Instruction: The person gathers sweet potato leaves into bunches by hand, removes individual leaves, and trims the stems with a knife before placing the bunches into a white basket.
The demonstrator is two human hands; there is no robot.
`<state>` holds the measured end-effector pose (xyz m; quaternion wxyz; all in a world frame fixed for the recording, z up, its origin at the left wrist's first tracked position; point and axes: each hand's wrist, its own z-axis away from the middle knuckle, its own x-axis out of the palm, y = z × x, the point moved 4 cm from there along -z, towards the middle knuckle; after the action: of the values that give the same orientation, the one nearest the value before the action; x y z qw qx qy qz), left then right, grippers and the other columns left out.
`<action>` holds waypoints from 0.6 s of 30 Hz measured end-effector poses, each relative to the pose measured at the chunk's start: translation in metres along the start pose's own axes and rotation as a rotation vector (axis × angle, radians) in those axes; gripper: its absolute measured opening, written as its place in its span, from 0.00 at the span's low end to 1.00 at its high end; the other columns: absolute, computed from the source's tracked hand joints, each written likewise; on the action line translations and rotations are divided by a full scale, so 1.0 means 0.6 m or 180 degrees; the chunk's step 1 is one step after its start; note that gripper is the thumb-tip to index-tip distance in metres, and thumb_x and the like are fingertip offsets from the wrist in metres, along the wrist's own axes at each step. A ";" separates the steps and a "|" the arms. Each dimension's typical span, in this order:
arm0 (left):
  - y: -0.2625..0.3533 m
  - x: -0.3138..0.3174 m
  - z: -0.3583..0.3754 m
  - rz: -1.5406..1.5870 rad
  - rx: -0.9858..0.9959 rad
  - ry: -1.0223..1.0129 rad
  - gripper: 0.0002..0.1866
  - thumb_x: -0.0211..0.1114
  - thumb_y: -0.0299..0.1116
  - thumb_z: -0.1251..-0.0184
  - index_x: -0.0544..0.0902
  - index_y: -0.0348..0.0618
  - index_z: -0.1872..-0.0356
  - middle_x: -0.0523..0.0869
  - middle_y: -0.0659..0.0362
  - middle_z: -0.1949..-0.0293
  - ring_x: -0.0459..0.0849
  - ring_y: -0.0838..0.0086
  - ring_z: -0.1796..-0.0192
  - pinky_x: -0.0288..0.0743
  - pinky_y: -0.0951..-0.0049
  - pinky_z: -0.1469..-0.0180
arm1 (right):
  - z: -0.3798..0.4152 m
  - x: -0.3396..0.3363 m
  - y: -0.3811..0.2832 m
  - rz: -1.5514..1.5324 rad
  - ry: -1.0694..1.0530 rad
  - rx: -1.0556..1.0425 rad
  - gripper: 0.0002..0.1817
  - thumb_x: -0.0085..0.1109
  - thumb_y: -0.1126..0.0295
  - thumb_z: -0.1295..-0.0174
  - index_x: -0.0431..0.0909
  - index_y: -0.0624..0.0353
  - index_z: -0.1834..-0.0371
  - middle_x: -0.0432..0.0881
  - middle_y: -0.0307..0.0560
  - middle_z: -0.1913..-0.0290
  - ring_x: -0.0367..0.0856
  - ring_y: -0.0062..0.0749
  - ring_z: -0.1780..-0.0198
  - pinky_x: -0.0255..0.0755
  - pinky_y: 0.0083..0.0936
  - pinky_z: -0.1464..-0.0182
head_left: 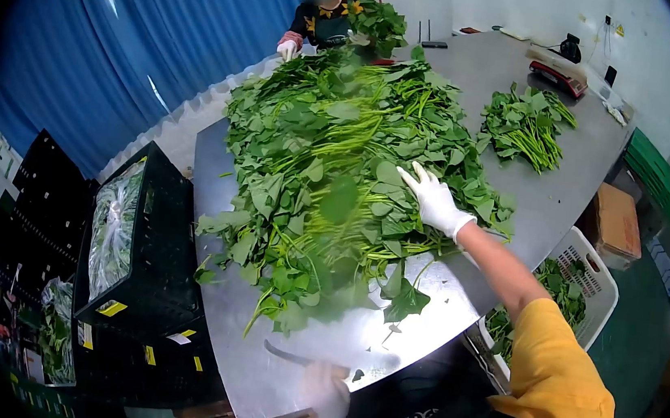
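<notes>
A large heap of leafy green stems (350,145) covers much of the metal table (210,310). My right hand (438,202), in a white glove, rests on the heap's right side with its fingers apart. At the near table edge is my left hand (325,396), also gloved and smeared by motion. It appears closed round the handle of a curved knife (287,354), whose dark blade points left just above the metal. A blurred smudge hides part of the heap's middle. Single leaves (407,302) hang at its near edge.
Another person (334,21) stands across the table beside a bunch of greens (378,27). A separate bunch (527,125) and a red scale (558,79) are at the right. Black crates (151,247) stand left; a white basket (599,294) holds greens at lower right.
</notes>
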<state>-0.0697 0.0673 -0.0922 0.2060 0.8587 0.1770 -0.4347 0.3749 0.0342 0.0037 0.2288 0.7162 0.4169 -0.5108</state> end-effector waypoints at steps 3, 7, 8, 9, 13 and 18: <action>0.002 0.008 0.002 -0.0037 -0.0003 -0.0032 0.17 0.56 0.26 0.42 0.75 0.41 0.50 0.77 0.52 0.47 0.75 0.56 0.43 0.67 0.53 0.42 | -0.002 0.020 -0.011 0.0193 0.0404 0.0315 0.53 0.53 0.86 0.58 0.48 0.40 0.24 0.59 0.63 0.30 0.70 0.56 0.39 0.73 0.43 0.53; 0.004 -0.007 -0.006 0.0058 0.0051 -0.0280 0.18 0.56 0.25 0.44 0.74 0.40 0.50 0.77 0.50 0.47 0.75 0.55 0.43 0.67 0.53 0.42 | -0.043 -0.047 -0.010 0.0250 0.0123 0.0035 0.40 0.51 0.82 0.51 0.63 0.41 0.30 0.76 0.55 0.55 0.80 0.46 0.60 0.75 0.37 0.63; 0.003 -0.008 -0.009 0.0060 0.0057 -0.0248 0.18 0.56 0.25 0.44 0.74 0.40 0.50 0.77 0.50 0.47 0.75 0.55 0.43 0.67 0.53 0.42 | -0.056 -0.103 -0.025 0.0311 0.0109 -0.0189 0.37 0.51 0.81 0.49 0.65 0.41 0.32 0.77 0.52 0.61 0.80 0.44 0.64 0.75 0.36 0.66; 0.006 -0.010 -0.009 0.0125 0.0070 -0.0096 0.18 0.56 0.25 0.44 0.75 0.39 0.50 0.77 0.50 0.48 0.75 0.54 0.44 0.67 0.53 0.42 | -0.075 -0.136 -0.029 0.0320 -0.0082 -0.0325 0.33 0.50 0.78 0.47 0.68 0.41 0.34 0.76 0.50 0.66 0.80 0.43 0.66 0.74 0.37 0.68; 0.012 -0.015 -0.012 0.0204 0.0129 0.0119 0.17 0.56 0.25 0.45 0.75 0.38 0.52 0.78 0.48 0.49 0.76 0.52 0.45 0.67 0.52 0.43 | -0.130 -0.266 -0.080 0.1107 0.0223 -0.1195 0.25 0.48 0.72 0.41 0.71 0.40 0.39 0.76 0.46 0.68 0.79 0.40 0.69 0.72 0.35 0.69; 0.013 -0.010 -0.009 0.0079 0.0165 0.0374 0.16 0.55 0.25 0.45 0.76 0.37 0.53 0.78 0.49 0.49 0.76 0.52 0.45 0.68 0.52 0.43 | -0.114 -0.430 -0.127 0.1498 0.0896 -0.2403 0.26 0.49 0.73 0.40 0.68 0.38 0.37 0.76 0.44 0.65 0.78 0.36 0.68 0.69 0.30 0.70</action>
<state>-0.0658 0.0624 -0.0828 0.1784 0.8899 0.1668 -0.3853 0.3146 0.0337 0.2749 0.5243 0.7204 0.4267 -0.1554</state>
